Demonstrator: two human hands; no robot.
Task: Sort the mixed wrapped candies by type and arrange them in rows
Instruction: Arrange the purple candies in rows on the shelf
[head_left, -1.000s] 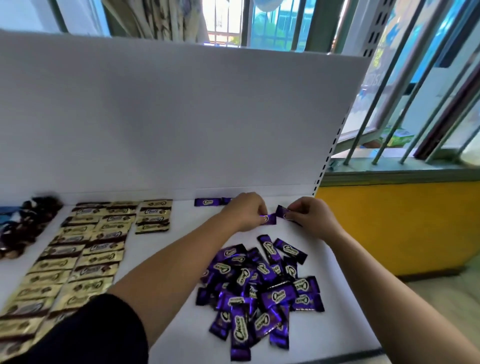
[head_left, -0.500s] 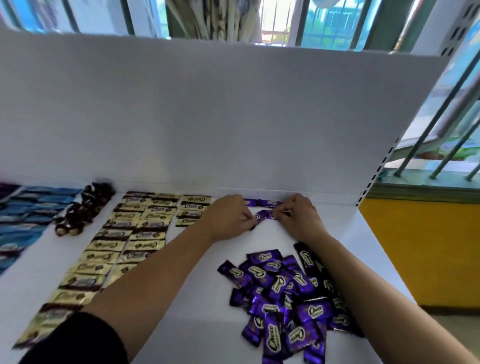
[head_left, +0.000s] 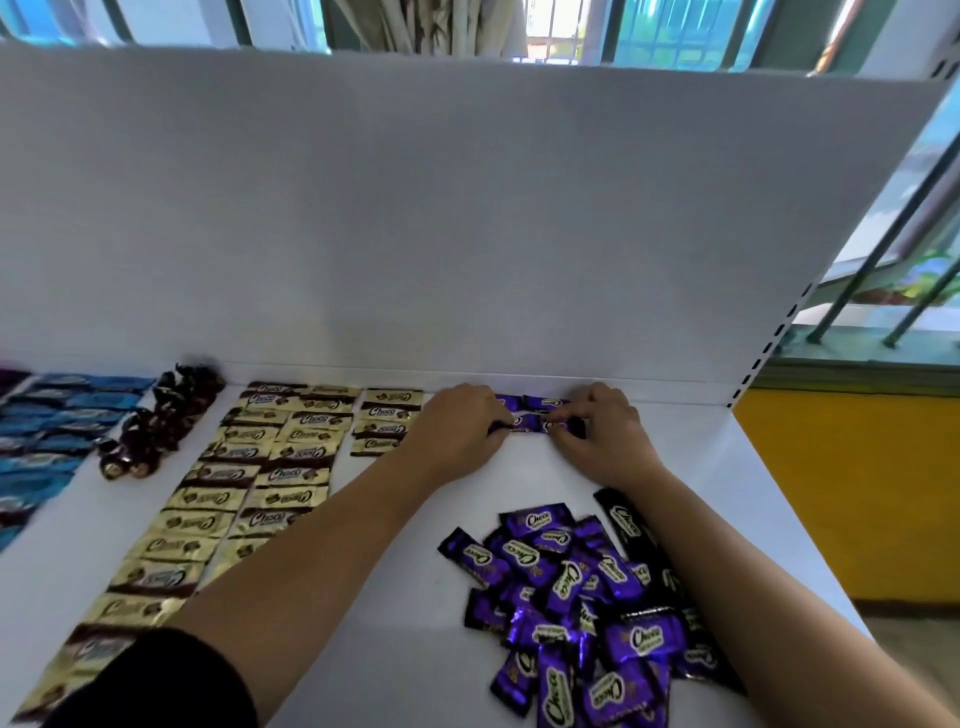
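Observation:
Two purple candies (head_left: 524, 402) lie side by side against the white back panel. Just in front of them, my left hand (head_left: 460, 428) and my right hand (head_left: 597, 434) each pinch a purple candy (head_left: 527, 422) down on the white table (head_left: 405, 597), forming a second pair. A loose pile of purple candies (head_left: 576, 603) lies nearer to me, under my right forearm. Gold candies (head_left: 270, 467) are laid in rows to the left.
Further left sit a heap of dark brown twisted candies (head_left: 156, 426) and rows of blue candies (head_left: 57, 415). The white back panel (head_left: 467, 234) closes the far side. The table's right edge drops off beside a yellow wall (head_left: 852, 493).
Both hands moved further toward the back panel and lowered their purple candies onto the table just in front of the first pair. The camera view shifted left.

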